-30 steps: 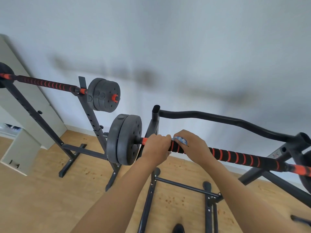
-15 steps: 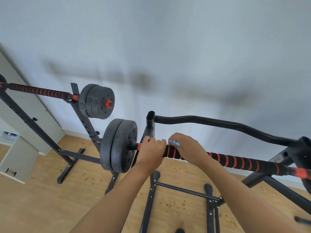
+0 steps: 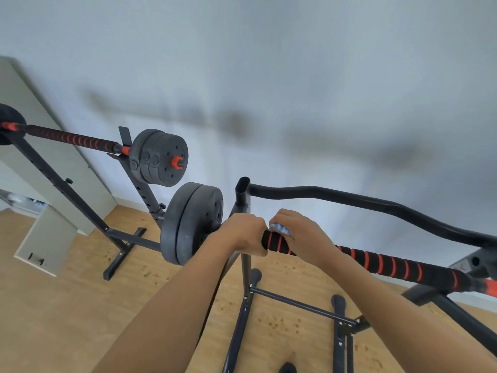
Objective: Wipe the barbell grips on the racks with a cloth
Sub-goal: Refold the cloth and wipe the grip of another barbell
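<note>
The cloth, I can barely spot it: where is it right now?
In the head view, near centre, the cloth sits under the right hand on the near barbell grip, just right of the left hand.

Barbell grip (image 3: pixel 390 263): matt black foam, red ribbing. Weight plates (image 3: pixel 192 223): dull, grainy black. Rack frame (image 3: pixel 357 201) smooth painted metal; floor (image 3: pixel 53 305) wood-look.

A tall pale grey-green cabinet (image 3: pixel 80 184) stands on the light wooden plank floor (image 3: pixel 67 305) against the plain pale grey wall (image 3: pixel 269 76).
</note>
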`<state>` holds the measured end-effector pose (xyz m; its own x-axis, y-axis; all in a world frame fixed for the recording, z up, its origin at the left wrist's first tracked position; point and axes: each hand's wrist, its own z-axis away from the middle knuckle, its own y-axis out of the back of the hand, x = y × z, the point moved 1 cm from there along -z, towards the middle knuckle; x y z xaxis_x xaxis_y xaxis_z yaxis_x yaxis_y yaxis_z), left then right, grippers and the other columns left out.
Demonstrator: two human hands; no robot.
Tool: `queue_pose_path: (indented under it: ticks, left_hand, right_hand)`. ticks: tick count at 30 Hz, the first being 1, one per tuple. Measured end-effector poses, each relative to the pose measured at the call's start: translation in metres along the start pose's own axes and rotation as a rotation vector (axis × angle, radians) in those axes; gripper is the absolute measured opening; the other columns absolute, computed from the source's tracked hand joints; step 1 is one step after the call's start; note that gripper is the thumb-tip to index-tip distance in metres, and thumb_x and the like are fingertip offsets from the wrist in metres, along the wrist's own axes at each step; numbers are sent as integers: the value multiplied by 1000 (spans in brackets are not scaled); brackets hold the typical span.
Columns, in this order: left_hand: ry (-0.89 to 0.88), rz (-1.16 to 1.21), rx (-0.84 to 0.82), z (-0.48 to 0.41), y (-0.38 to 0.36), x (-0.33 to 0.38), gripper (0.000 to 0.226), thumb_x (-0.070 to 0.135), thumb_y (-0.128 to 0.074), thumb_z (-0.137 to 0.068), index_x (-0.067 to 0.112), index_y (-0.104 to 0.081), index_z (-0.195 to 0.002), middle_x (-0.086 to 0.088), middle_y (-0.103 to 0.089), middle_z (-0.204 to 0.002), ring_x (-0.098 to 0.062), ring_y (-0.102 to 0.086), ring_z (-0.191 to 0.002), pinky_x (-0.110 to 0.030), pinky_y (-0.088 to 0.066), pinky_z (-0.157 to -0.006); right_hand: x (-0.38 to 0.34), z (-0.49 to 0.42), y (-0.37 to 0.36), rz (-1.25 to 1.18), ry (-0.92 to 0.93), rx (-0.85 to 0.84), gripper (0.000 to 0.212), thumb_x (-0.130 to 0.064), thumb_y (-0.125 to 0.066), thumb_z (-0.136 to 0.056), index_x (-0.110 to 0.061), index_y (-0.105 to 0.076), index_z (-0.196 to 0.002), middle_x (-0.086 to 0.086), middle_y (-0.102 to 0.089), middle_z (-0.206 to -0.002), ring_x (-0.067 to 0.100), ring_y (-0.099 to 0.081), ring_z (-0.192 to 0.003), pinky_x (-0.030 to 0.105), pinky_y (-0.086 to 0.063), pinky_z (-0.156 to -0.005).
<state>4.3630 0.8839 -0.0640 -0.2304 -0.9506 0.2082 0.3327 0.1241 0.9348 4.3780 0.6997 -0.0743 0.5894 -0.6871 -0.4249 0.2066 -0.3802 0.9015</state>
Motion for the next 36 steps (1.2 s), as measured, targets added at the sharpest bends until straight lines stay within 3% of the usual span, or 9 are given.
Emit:
queue_pose_path:
  ticks: [4,6,8,11,18,25,28,32,36]
  left_hand:
    - [-64,-39,289,10,-13,4,17,41,-72,-84,31,-63,-94,12,-62,-78,-10,-57,-78,-29,-50,-84]
    - [-1,-90,390,13,-21,17,12,40,-67,-89,29,-62,-87,10,-58,-73,-12,-54,-74,-30,-47,-82]
    - [94,-99,333,8,-18,23,20,42,-62,-93,26,-64,-81,9,-59,-67,-13,-60,-67,-29,-51,-72]
    - [123,-182,206,-1,-8,21,23,42,-59,-92,24,-65,-79,7,-62,-66,-15,-63,-62,-32,-57,-63]
    - [95,-64,-121,-30,13,10,40,53,-76,-76,26,-67,-104,5,-70,-81,-14,-69,-73,-34,-62,-78]
    - [103,-124,371,-23,-14,2,17,47,-70,-83,31,-66,-87,11,-62,-71,-12,-60,-70,-34,-58,-76]
    - [229,-100,342,-28,-13,9,24,50,-63,-85,27,-72,-82,8,-65,-69,-15,-64,-69,-36,-60,-72]
    - [208,-111,203,-33,-1,7,28,52,-64,-87,27,-74,-90,6,-70,-72,-13,-69,-68,-34,-62,-74]
    - [153,-58,226,-33,2,5,21,49,-69,-85,30,-72,-94,7,-69,-75,-12,-68,-71,-31,-60,-73]
  right_hand:
    - [-3,-21,12,8,-22,-113,20,-12,-57,-101,-17,-67,-117,-1,-64,-113,18,-62,-104,29,-51,-93]
    - [-28,-34,11,-117,217,-290,24,-12,-55,-103,-10,-67,-123,8,-65,-122,27,-62,-117,21,-47,-99]
    - [-23,-38,7,-120,250,-306,25,-9,-54,-102,-7,-67,-124,11,-65,-124,26,-60,-119,10,-42,-94]
    - [11,-24,8,19,31,-30,23,-3,-57,-95,-19,-69,-105,-5,-64,-102,16,-57,-94,32,-50,-85]
    - [17,-20,6,54,114,-8,22,-14,-68,-95,-23,-65,-115,-8,-64,-111,14,-55,-98,22,-47,-82]
    - [27,-46,23,17,85,-130,26,-5,-50,-98,-13,-66,-117,3,-63,-117,21,-58,-106,38,-49,-91]
    - [29,-54,20,56,128,-177,20,-8,-51,-100,-13,-67,-110,-2,-61,-105,17,-57,-95,26,-45,-89]
    - [28,-45,22,37,115,-100,28,-3,-50,-96,-14,-65,-116,3,-61,-116,24,-57,-106,41,-51,-92]
    - [30,-42,23,106,138,-19,27,-2,-52,-94,-13,-64,-115,3,-59,-112,24,-56,-102,37,-50,-85]
